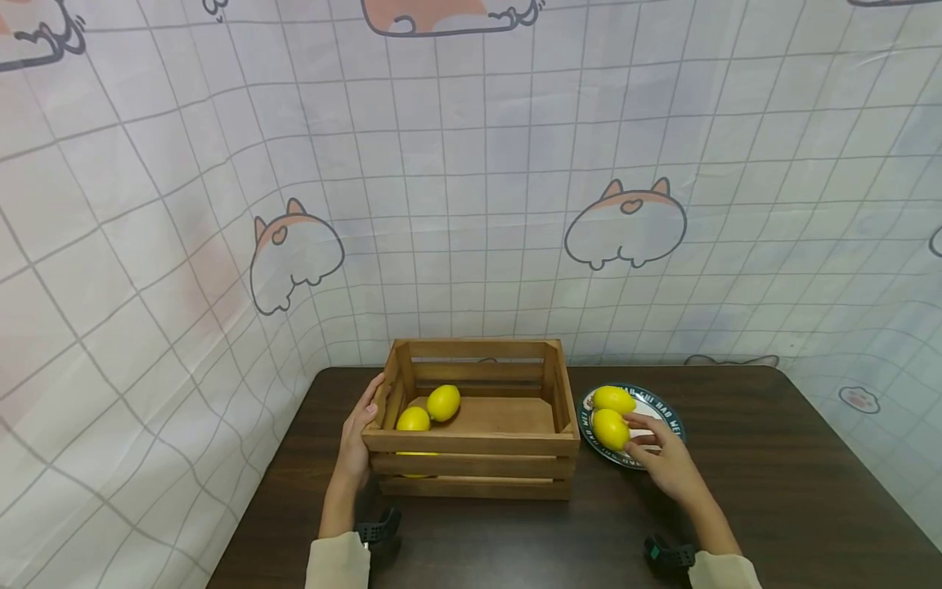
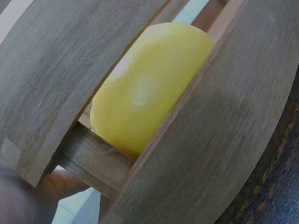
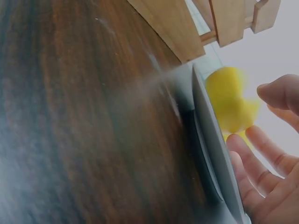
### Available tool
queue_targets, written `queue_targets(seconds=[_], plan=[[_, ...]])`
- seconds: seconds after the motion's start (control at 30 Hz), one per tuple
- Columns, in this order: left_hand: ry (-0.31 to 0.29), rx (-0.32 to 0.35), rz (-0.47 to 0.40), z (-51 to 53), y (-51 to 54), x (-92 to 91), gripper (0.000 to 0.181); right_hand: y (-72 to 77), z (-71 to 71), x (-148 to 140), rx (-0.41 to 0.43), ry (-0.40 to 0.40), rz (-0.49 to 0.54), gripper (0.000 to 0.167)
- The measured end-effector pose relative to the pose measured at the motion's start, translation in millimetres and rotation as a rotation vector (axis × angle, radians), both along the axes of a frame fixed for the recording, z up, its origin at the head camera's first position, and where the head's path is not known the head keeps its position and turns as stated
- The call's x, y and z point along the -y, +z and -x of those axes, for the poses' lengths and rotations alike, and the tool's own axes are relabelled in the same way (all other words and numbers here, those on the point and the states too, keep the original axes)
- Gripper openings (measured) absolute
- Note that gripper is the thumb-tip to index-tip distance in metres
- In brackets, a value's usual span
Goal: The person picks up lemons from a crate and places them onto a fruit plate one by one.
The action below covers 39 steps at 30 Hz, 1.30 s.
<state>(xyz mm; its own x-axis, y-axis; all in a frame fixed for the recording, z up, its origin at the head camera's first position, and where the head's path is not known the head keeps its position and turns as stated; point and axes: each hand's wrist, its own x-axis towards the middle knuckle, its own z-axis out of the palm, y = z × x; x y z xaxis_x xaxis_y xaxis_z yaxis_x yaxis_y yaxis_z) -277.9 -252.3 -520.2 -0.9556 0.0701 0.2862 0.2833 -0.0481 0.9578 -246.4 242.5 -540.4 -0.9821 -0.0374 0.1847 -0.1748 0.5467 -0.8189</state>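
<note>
On the left, my left hand (image 1: 356, 433) holds the left side of a slatted wooden crate (image 1: 471, 443), its thumb at the rim. Two yellow lemons show inside, one farther back (image 1: 443, 403), the other nearer the front left (image 1: 413, 420). More yellow shows between the front slats; in the left wrist view a lemon (image 2: 149, 88) fills that gap. To the crate's right, my right hand (image 1: 666, 462) reaches over a plate (image 1: 671, 415), fingertips at the nearer lemon (image 1: 610, 429). In the right wrist view the thumb stands apart from the lemons. Another lemon (image 1: 614, 399) lies behind it.
The dark wooden table (image 1: 508, 544) carries the crate and the plate, which stand close side by side. A white checked cloth (image 1: 486, 164) with cartoon animals hangs behind and along the sides. Each wrist wears a black strap.
</note>
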Motion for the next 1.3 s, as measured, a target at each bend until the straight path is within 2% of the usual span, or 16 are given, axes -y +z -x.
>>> queue_targets(seconds=[0.47, 0.77, 1.1, 1.3], plan=[[0.019, 0.009, -0.01, -2.3, -1.4, 0.1, 0.053, 11.9, -2.3, -7, -0.028, 0.006, -0.012, 0.043], [0.029, 0.005, -0.008, -1.9, -0.7, -0.4, 0.053, 26.3, -6.4, -6, -0.053, 0.0, -0.027, 0.042], [0.032, 0.001, -0.011, -0.6, -0.7, -0.5, 0.053, 44.4, -12.9, 6, -0.12, 0.05, 0.009, 0.041], [0.034, -0.005, -0.009, 0.5, 0.5, -1.4, 0.053, 53.8, -17.9, 15, -0.126, 0.076, 0.052, 0.04]])
